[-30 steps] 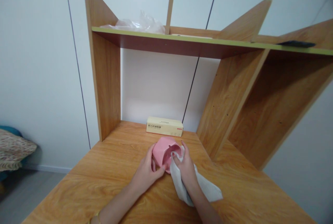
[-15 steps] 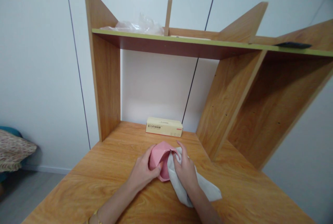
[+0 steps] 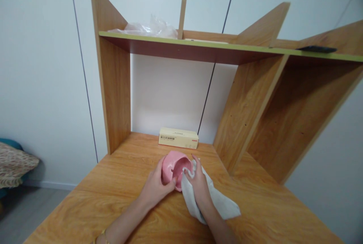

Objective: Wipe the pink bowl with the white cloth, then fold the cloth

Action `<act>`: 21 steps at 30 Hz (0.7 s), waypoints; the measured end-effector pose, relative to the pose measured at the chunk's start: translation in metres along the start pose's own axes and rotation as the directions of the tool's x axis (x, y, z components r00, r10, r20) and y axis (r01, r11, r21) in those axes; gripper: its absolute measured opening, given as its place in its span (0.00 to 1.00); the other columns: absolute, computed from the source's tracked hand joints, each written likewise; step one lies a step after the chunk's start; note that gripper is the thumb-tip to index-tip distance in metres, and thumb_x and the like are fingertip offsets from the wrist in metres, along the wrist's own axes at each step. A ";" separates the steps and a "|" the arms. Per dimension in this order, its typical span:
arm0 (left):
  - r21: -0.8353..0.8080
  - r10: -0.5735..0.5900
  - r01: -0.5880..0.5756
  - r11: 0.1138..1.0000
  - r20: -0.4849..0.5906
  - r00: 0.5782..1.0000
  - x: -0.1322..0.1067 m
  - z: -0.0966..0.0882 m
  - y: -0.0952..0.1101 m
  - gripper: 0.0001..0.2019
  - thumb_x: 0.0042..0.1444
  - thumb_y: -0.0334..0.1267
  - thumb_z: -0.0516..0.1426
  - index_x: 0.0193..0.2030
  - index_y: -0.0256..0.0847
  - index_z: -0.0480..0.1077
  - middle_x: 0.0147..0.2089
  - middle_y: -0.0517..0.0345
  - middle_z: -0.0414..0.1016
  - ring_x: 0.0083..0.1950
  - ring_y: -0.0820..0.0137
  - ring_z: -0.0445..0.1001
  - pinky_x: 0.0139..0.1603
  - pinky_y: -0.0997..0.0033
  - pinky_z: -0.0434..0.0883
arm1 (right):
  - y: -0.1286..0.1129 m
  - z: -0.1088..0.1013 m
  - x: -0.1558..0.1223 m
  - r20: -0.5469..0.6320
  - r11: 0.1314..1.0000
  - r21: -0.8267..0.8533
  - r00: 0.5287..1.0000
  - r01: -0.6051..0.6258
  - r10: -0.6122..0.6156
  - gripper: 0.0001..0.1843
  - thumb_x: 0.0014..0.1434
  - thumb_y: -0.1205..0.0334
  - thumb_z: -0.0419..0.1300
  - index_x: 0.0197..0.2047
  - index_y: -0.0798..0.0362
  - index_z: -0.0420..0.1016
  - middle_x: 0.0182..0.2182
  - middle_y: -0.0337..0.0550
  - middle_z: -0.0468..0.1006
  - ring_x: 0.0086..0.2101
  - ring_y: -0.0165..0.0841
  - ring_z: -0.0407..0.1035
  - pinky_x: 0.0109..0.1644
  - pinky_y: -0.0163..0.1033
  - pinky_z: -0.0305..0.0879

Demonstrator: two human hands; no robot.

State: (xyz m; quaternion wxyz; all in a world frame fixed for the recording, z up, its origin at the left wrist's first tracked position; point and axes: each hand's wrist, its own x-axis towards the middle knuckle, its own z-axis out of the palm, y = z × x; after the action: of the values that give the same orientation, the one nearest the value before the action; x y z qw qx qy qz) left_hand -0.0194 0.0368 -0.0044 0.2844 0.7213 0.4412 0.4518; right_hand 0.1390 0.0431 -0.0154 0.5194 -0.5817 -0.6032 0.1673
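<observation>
A shiny pink bowl is tipped on its side above the desk, its hollow turned toward me and to the right. My left hand grips it from the left, the thumb over the near rim. My right hand is closed on a pale grey cloth and presses a bunched part of it against the inside of the bowl's right rim. The rest of the cloth trails down to the right under my wrist. The fingers behind the bowl are partly hidden.
A cream cling film box lies on the wooden desk beyond the bowl. Upright side boards and a shelf frame the back. On the shelf are a clear plastic bag and a flat black item.
The bowl has turned in my left hand, so more of its hollow shows. My right hand has shifted slightly with the cloth along the rim.
</observation>
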 end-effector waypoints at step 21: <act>-0.129 0.062 -0.054 0.990 0.059 0.996 -0.001 0.008 -0.010 0.35 0.52 0.45 0.54 0.62 0.38 0.43 0.55 0.44 0.62 0.49 0.61 0.67 0.47 0.64 0.64 | 0.009 -0.008 0.002 -0.081 0.999 -0.018 0.996 -0.045 0.044 0.34 0.55 0.55 0.47 0.62 0.57 0.40 0.34 0.45 0.74 0.35 0.36 0.70 0.38 0.37 0.62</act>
State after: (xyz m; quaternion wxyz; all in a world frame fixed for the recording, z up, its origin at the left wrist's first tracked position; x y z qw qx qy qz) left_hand -0.0161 0.0399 -0.0166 0.3305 0.7279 0.3812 0.4643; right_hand 0.1506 0.0440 -0.0184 0.5338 -0.6064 -0.5702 0.1492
